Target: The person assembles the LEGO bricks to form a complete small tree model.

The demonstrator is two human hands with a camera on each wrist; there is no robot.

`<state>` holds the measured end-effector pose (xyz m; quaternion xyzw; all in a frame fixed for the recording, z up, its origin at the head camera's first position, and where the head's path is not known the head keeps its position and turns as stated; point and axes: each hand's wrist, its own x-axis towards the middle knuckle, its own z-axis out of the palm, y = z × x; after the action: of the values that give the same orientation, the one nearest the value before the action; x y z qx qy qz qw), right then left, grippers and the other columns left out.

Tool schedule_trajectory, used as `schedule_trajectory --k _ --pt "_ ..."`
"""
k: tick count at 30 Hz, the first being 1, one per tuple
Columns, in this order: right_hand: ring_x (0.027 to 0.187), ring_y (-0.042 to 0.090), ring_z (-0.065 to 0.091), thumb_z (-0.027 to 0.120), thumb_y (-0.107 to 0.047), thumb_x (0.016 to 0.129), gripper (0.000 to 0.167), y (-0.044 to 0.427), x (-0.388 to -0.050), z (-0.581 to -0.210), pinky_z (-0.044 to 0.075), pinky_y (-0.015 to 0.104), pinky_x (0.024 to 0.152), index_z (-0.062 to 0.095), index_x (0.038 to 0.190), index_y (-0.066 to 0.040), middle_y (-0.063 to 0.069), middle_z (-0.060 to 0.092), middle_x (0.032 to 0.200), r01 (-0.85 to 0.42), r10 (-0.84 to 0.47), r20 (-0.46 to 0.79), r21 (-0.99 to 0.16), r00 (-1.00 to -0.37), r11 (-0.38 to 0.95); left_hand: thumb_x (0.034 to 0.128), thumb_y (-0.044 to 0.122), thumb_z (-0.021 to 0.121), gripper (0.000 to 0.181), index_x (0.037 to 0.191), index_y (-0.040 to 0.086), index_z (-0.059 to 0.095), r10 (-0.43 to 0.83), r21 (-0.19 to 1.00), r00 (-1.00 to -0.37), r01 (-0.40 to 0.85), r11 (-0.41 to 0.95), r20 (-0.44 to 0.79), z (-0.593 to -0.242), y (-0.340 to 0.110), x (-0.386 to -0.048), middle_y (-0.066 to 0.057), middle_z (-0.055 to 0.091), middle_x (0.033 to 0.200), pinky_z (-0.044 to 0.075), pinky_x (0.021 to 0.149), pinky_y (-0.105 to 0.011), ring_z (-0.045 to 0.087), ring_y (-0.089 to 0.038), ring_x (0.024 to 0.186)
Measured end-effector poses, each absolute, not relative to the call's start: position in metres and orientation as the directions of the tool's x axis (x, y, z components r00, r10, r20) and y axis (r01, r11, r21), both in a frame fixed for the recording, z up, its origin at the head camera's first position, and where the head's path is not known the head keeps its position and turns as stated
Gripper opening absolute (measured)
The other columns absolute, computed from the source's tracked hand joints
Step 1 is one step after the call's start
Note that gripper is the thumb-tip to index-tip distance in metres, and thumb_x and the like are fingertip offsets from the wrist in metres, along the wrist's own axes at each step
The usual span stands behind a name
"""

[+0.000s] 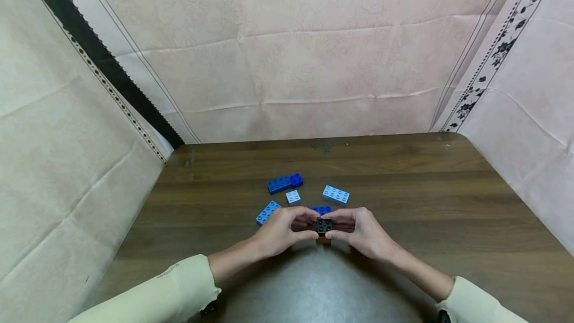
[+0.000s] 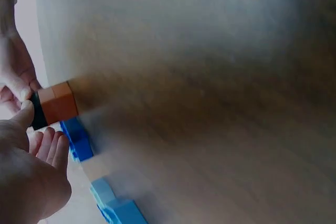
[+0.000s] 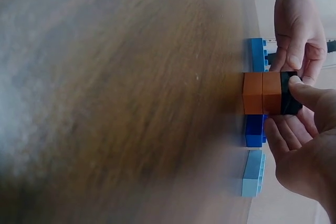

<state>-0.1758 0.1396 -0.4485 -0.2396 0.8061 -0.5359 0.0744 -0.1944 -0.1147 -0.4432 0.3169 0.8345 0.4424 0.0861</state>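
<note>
A small black brick (image 1: 324,226) sits at the top of a short stack of orange-brown bricks (image 3: 262,94) standing on the table. From the left side, my left hand (image 1: 283,232) pinches the black brick between thumb and fingers. My right hand (image 1: 366,233) does the same from the right, so both thumbs lie on its near side. Right behind the stack lies a dark blue brick (image 1: 322,210), partly hidden by the hands. Beside the left hand's fingers is a lighter blue brick (image 1: 268,212).
Farther back on the wooden table (image 1: 403,188) are a long dark blue brick (image 1: 279,184) with a smaller blue brick (image 1: 296,180) at its end, a pale blue square brick (image 1: 293,197) and a light blue brick (image 1: 336,194). Cream cloth (image 1: 291,64) hangs behind the table.
</note>
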Motion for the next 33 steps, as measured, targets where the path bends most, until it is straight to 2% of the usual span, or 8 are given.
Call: schedule_trajectory --k 5,12,21,26,29,31,33 --pt "0.11 0.021 0.075 0.084 -0.008 0.092 0.034 0.139 -0.176 -0.448 0.061 0.031 0.091 0.076 0.125 -0.006 0.01 0.077 0.12 -0.324 -0.467 0.149 -0.891 -0.872 0.319 0.0963 0.018 0.082 0.043 0.135 0.004 0.069 0.591 0.761 -0.782 0.503 0.41 0.199 -0.438 -0.13 -0.205 -0.006 0.073 0.133 0.057 0.102 -0.033 0.071 -0.022 0.121" --pt "0.111 0.02 0.074 0.085 -0.008 0.092 0.034 0.139 -0.174 -0.447 0.061 0.031 0.093 0.076 0.125 -0.008 0.008 0.076 0.122 -0.337 -0.463 0.154 -0.876 -0.873 0.344 0.0937 0.016 0.084 0.055 0.143 0.0 0.064 0.515 0.684 -0.808 0.549 0.48 0.287 -0.436 -0.163 -0.221 -0.013 0.067 0.142 0.057 0.1 -0.046 0.071 -0.032 0.12" --pt "0.11 0.019 0.075 0.085 -0.007 0.091 0.034 0.14 -0.174 -0.449 0.061 0.03 0.092 0.076 0.124 -0.008 0.007 0.077 0.122 -0.342 -0.458 0.166 -0.879 -0.873 0.333 0.091 0.03 0.087 0.072 0.151 0.003 0.058 0.484 0.605 -0.853 0.492 0.626 0.194 -0.444 -0.197 -0.222 -0.009 0.061 0.15 0.052 0.108 -0.05 0.061 -0.029 0.134" --pt "0.109 0.02 0.075 0.084 -0.006 0.091 0.033 0.141 -0.174 -0.449 0.061 0.031 0.091 0.076 0.124 -0.006 0.008 0.077 0.121 -0.35 -0.458 0.178 -0.879 -0.871 0.324 0.0911 0.033 0.087 0.079 0.155 0.003 0.052 0.503 0.599 -0.855 0.471 0.647 0.129 -0.447 -0.202 -0.218 -0.011 0.057 0.154 0.051 0.109 -0.05 0.057 -0.029 0.138" --pt "0.109 0.02 0.075 0.085 -0.007 0.091 0.033 0.141 -0.174 -0.45 0.061 0.032 0.091 0.077 0.124 -0.007 0.007 0.077 0.121 -0.356 -0.456 0.184 -0.876 -0.871 0.326 0.0908 0.034 0.088 0.082 0.157 0.002 0.05 0.509 0.58 -0.854 0.471 0.665 0.109 -0.449 -0.202 -0.217 -0.014 0.057 0.153 0.055 0.105 -0.048 0.064 -0.025 0.13" --pt "0.109 0.021 0.075 0.084 -0.008 0.092 0.033 0.141 -0.174 -0.449 0.062 0.034 0.091 0.077 0.124 -0.007 0.008 0.077 0.121 -0.367 -0.459 0.194 -0.871 -0.867 0.326 0.0906 0.035 0.088 0.084 0.157 0.003 0.049 0.508 0.562 -0.856 0.469 0.681 0.099 -0.451 -0.202 -0.216 -0.016 0.06 0.15 0.058 0.098 -0.044 0.067 -0.02 0.116" --pt "0.109 0.023 0.075 0.084 -0.009 0.092 0.032 0.14 -0.174 -0.449 0.062 0.035 0.091 0.077 0.124 -0.006 0.009 0.077 0.122 -0.375 -0.463 0.198 -0.867 -0.864 0.328 0.0909 0.035 0.087 0.083 0.157 0.002 0.049 0.507 0.544 -0.856 0.473 0.693 0.099 -0.453 -0.201 -0.215 -0.018 0.063 0.146 0.058 0.089 -0.04 0.065 -0.016 0.101"
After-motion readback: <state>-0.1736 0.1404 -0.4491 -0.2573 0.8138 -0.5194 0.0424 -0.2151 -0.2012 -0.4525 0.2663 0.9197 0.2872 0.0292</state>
